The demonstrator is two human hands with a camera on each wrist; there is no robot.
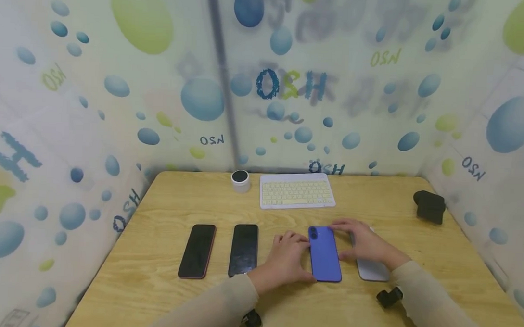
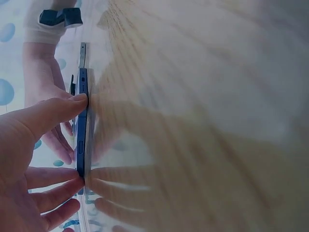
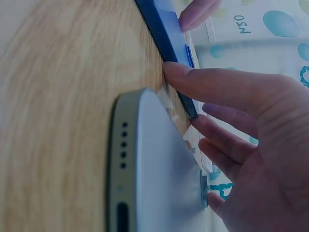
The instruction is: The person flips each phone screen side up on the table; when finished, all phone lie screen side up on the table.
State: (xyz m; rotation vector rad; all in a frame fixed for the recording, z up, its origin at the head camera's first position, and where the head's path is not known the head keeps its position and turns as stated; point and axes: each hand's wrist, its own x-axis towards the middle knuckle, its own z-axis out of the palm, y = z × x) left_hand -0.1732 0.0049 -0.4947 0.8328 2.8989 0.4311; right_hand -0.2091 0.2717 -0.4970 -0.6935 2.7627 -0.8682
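A blue smartphone (image 1: 324, 257) lies back up on the wooden table, its camera bump at the upper left. My left hand (image 1: 285, 261) holds it from the left, thumb at the lower-left corner and fingertips along the upper left edge. From the other side my right hand (image 1: 369, 243) holds it, thumb on the right edge and fingers by the top right corner. The left wrist view shows the phone edge-on (image 2: 82, 123), low against the table. Beneath my right hand lies a white smartphone (image 1: 372, 270), partly hidden; its slotted end (image 3: 126, 159) shows close up.
Left of my hands lie a red-edged phone (image 1: 197, 251) and a black-screened phone (image 1: 243, 248), both screen up. Behind are a white keyboard (image 1: 297, 191) and a small white round device (image 1: 240, 181). A black object (image 1: 430, 207) sits at right. Patterned curtains (image 1: 272, 125) surround the table (image 1: 165, 203).
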